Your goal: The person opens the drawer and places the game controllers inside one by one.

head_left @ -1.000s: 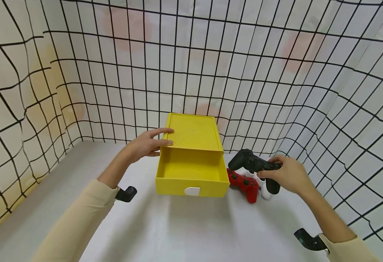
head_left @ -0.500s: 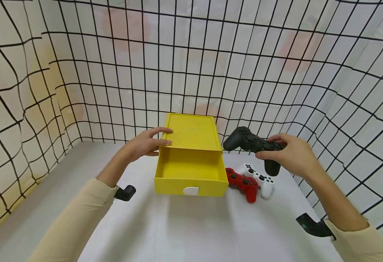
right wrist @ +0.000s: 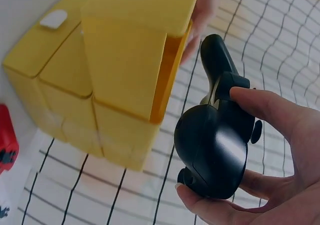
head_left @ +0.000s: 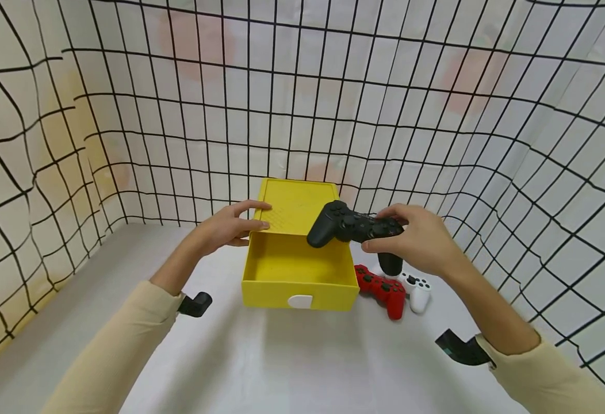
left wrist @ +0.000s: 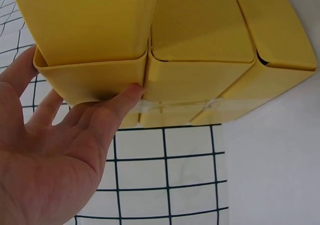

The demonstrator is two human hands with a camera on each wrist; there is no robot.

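Note:
In the head view my left hand (head_left: pixel 227 228) rests on the left edge of a yellow drawer unit (head_left: pixel 302 202), fingers fairly straight on its top and side. In the left wrist view a finger lies along the unit's side (left wrist: pixel 117 82), by a drawer seam. The top drawer (head_left: pixel 271 294) is pulled out toward me, its yellow inside showing. My right hand (head_left: pixel 416 238) pinches a black game controller (head_left: pixel 351 224) by one end between thumb and fingers. The controller is raised, its far grip overlapping the drawer's back right corner in the head view.
A red game controller (head_left: pixel 385 290) lies on the white table (head_left: pixel 302 362) right of the unit, partly over a white controller (head_left: pixel 418 293). Black wire mesh (head_left: pixel 302 86) closes the back and sides. Two lower drawers show in the right wrist view.
My right hand has lifted the black controller off the other controllers and carried it left to the drawer. The left hand and drawer unit stay as they were.

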